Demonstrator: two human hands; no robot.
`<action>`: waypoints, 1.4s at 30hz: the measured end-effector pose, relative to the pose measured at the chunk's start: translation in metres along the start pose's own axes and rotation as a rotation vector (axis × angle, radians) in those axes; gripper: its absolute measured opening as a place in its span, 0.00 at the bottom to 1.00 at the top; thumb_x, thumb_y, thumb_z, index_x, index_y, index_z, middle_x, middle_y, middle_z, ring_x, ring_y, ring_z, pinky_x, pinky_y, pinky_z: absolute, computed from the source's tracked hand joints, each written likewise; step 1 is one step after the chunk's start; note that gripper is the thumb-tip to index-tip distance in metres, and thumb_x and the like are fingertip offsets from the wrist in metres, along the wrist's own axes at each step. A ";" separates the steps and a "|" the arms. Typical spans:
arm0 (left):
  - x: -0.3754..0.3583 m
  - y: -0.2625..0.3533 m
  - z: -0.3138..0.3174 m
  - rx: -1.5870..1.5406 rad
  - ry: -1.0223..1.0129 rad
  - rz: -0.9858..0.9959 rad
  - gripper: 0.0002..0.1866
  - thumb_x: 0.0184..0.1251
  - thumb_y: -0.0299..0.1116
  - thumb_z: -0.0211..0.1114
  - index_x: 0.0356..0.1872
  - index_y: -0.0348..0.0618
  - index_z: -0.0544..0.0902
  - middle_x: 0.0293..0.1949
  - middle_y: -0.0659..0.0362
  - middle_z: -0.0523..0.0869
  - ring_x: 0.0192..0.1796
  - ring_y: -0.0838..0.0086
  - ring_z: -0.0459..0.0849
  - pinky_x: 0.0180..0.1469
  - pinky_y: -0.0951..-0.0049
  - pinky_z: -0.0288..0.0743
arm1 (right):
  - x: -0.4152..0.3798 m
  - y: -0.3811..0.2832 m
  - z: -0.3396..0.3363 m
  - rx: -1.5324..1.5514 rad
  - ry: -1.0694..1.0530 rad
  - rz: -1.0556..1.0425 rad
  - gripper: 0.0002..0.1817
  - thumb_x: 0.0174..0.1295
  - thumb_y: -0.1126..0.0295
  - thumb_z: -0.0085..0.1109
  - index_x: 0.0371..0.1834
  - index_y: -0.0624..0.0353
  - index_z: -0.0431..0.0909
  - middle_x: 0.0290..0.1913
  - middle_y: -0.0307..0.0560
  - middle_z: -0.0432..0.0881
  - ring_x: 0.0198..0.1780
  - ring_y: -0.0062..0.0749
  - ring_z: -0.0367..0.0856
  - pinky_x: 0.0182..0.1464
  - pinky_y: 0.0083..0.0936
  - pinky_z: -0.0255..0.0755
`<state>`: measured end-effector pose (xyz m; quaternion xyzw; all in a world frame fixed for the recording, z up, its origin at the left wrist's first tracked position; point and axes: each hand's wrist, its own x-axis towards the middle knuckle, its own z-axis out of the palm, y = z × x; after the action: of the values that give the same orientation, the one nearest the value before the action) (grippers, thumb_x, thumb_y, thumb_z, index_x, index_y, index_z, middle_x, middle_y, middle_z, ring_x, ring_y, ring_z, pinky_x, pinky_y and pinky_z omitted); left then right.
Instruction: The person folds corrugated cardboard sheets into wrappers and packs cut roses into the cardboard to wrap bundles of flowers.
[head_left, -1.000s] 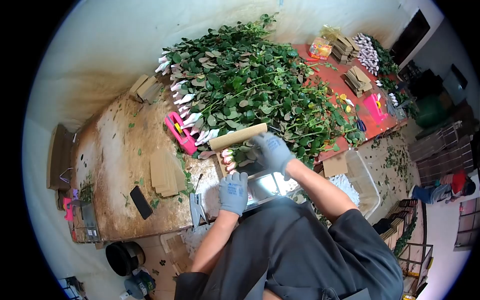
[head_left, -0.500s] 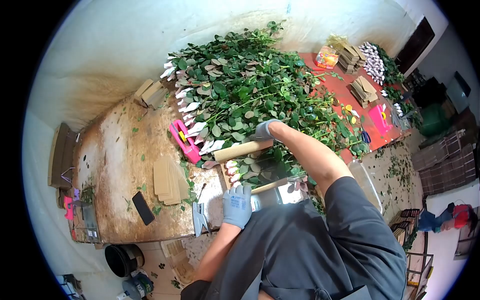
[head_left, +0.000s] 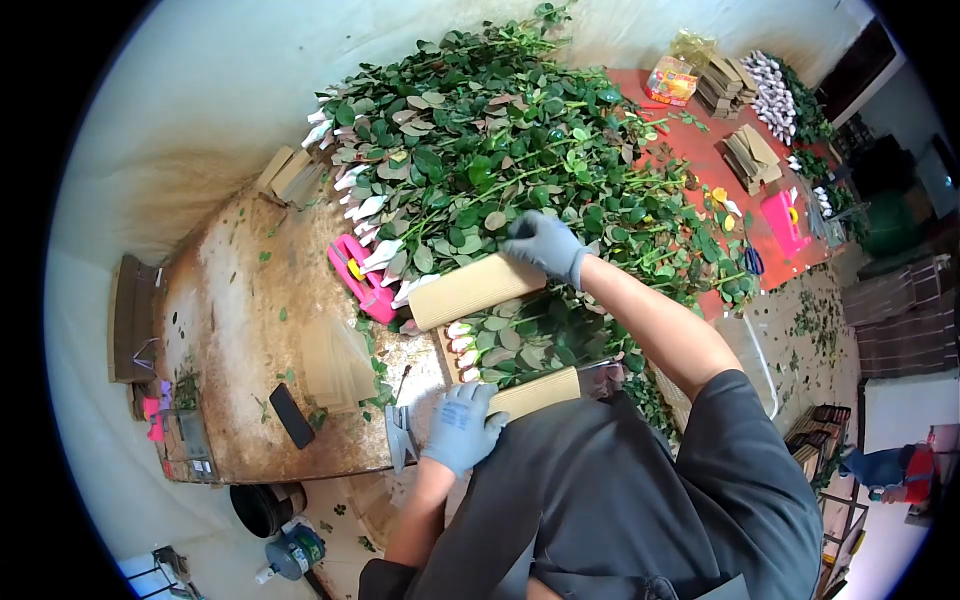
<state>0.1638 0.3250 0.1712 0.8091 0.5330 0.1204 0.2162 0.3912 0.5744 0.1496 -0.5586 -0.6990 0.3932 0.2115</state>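
In front of me several pale pink roses point(head_left: 462, 352) with leafy stems lie on a sheet of corrugated cardboard, between its two raised sides. My right hand point(head_left: 548, 247), in a grey glove, has its bent fingers at the upper end of the far cardboard flap point(head_left: 475, 290). My left hand point(head_left: 464, 428), also gloved, is closed at the left end of the near cardboard flap point(head_left: 537, 393); its fingertips are partly hidden. Just left of it lies a grey metal stapler-like tool point(head_left: 401, 438). A pink tape dispenser point(head_left: 362, 279) stands beyond the far flap.
A large heap of leafy rose stems point(head_left: 500, 150) covers the back of the table. Flat cardboard pieces point(head_left: 335, 365) and a phone point(head_left: 291, 416) lie to the left. A red surface point(head_left: 705, 150) at right holds cardboard stacks point(head_left: 752, 158), scissors point(head_left: 754, 260) and a pink dispenser point(head_left: 785, 222).
My right hand has turned, showing more of its fingers at the far flap. Both flaps show more of their ribbed faces. The view has shifted slightly.
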 end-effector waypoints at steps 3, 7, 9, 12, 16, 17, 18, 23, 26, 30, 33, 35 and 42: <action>0.010 -0.015 -0.019 -0.119 -0.068 -0.023 0.23 0.62 0.42 0.73 0.55 0.41 0.83 0.50 0.48 0.85 0.51 0.49 0.84 0.55 0.53 0.77 | -0.007 -0.007 0.001 0.323 0.221 -0.122 0.27 0.59 0.54 0.72 0.53 0.64 0.81 0.47 0.55 0.87 0.47 0.44 0.87 0.53 0.35 0.79; 0.021 -0.029 -0.045 -0.211 -0.002 -0.191 0.24 0.65 0.44 0.72 0.56 0.39 0.82 0.47 0.45 0.86 0.49 0.52 0.86 0.55 0.56 0.79 | -0.054 -0.036 -0.002 0.512 0.385 -0.116 0.27 0.64 0.61 0.69 0.61 0.64 0.75 0.49 0.52 0.83 0.44 0.39 0.83 0.48 0.32 0.79; 0.022 -0.042 -0.048 -0.281 0.098 -0.295 0.24 0.66 0.43 0.72 0.57 0.38 0.82 0.47 0.46 0.87 0.47 0.56 0.86 0.53 0.58 0.80 | -0.063 -0.030 0.002 0.731 0.335 -0.079 0.30 0.63 0.66 0.69 0.67 0.63 0.70 0.53 0.52 0.79 0.48 0.39 0.80 0.54 0.33 0.77; 0.042 -0.061 -0.040 -0.417 0.436 -0.406 0.25 0.69 0.43 0.70 0.58 0.35 0.81 0.46 0.50 0.87 0.41 0.66 0.86 0.46 0.65 0.81 | -0.067 -0.016 0.011 0.351 0.455 -0.275 0.30 0.61 0.72 0.69 0.67 0.65 0.70 0.50 0.40 0.77 0.45 0.23 0.72 0.53 0.22 0.73; 0.069 -0.072 -0.071 -0.845 0.447 -0.555 0.25 0.75 0.45 0.66 0.59 0.31 0.81 0.41 0.58 0.87 0.31 0.79 0.82 0.33 0.77 0.77 | -0.070 -0.027 -0.001 0.007 0.488 -0.578 0.26 0.61 0.72 0.68 0.63 0.60 0.74 0.59 0.53 0.78 0.58 0.44 0.77 0.61 0.33 0.73; 0.073 -0.074 -0.077 -0.875 0.359 -0.570 0.23 0.76 0.45 0.64 0.57 0.33 0.83 0.37 0.61 0.87 0.28 0.83 0.80 0.28 0.80 0.72 | -0.073 -0.030 -0.003 -0.033 0.466 -0.611 0.25 0.61 0.73 0.68 0.62 0.59 0.75 0.60 0.57 0.77 0.62 0.53 0.77 0.63 0.38 0.73; 0.078 -0.074 -0.078 -0.877 0.366 -0.570 0.23 0.76 0.45 0.64 0.57 0.33 0.83 0.37 0.61 0.87 0.28 0.83 0.80 0.28 0.80 0.72 | -0.075 -0.033 -0.005 -0.035 0.462 -0.618 0.25 0.61 0.73 0.68 0.62 0.59 0.75 0.60 0.57 0.77 0.62 0.53 0.77 0.63 0.38 0.73; 0.084 -0.076 -0.068 -0.890 0.416 -0.501 0.17 0.74 0.39 0.68 0.51 0.34 0.87 0.37 0.62 0.88 0.28 0.83 0.78 0.30 0.80 0.72 | -0.089 -0.031 -0.003 0.135 0.468 -0.619 0.26 0.62 0.77 0.66 0.64 0.61 0.73 0.59 0.52 0.79 0.58 0.39 0.79 0.60 0.32 0.75; 0.079 -0.086 -0.049 -0.826 0.554 -0.413 0.13 0.73 0.33 0.69 0.51 0.36 0.87 0.36 0.63 0.89 0.27 0.82 0.78 0.30 0.80 0.72 | -0.092 -0.037 -0.005 0.778 0.302 -0.154 0.33 0.66 0.73 0.64 0.73 0.67 0.63 0.61 0.46 0.77 0.49 0.20 0.77 0.51 0.20 0.75; 0.067 -0.098 -0.038 -0.461 0.685 -0.183 0.11 0.71 0.30 0.69 0.50 0.36 0.87 0.36 0.64 0.89 0.32 0.79 0.80 0.35 0.78 0.74 | -0.090 -0.057 -0.018 0.860 0.335 -0.108 0.34 0.65 0.71 0.68 0.72 0.66 0.63 0.53 0.50 0.82 0.44 0.19 0.80 0.44 0.18 0.77; 0.047 -0.092 -0.038 -0.368 0.629 -0.229 0.12 0.70 0.28 0.68 0.50 0.34 0.86 0.40 0.60 0.88 0.40 0.74 0.83 0.43 0.75 0.78 | -0.092 -0.063 -0.028 0.854 0.273 -0.178 0.30 0.68 0.68 0.66 0.69 0.68 0.68 0.57 0.52 0.83 0.49 0.23 0.82 0.48 0.21 0.78; 0.033 -0.097 -0.040 -0.754 0.266 -0.560 0.14 0.68 0.28 0.68 0.52 0.33 0.85 0.45 0.56 0.87 0.46 0.68 0.84 0.51 0.69 0.79 | -0.100 -0.064 -0.031 1.075 0.021 -0.207 0.32 0.73 0.50 0.54 0.66 0.69 0.73 0.60 0.52 0.83 0.54 0.29 0.84 0.57 0.24 0.76; -0.005 -0.071 -0.049 -0.369 0.008 0.110 0.18 0.64 0.27 0.67 0.55 0.44 0.88 0.54 0.50 0.89 0.60 0.56 0.86 0.65 0.62 0.78 | -0.088 -0.060 -0.018 0.467 -0.707 -0.141 0.31 0.75 0.42 0.52 0.56 0.64 0.82 0.46 0.50 0.89 0.41 0.32 0.88 0.48 0.30 0.81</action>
<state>0.0834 0.3549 0.1808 0.7831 0.4578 0.2308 0.3520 0.3926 0.4926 0.2198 -0.2772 -0.6573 0.6927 0.1059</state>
